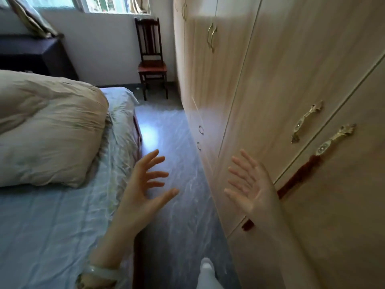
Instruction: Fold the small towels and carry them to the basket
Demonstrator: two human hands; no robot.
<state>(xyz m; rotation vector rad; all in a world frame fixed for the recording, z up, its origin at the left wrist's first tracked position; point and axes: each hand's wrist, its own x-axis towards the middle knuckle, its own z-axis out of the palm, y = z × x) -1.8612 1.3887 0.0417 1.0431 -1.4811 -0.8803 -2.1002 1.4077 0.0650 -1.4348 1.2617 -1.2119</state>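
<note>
Now the left hand (pixel 143 195) and right hand (pixel 251 190) are held spread, empty, lower centre, probably readied for towels, none being seen.

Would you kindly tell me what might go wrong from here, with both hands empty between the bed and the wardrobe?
1. No towel or basket shows, and left hand and right hand hold nothing: time may go on searching.
2. The right hand is near the red tassel on the wardrobe and may snag it.
3. The floor beside the bed is narrow and glossy; a slip seems possible.
</note>
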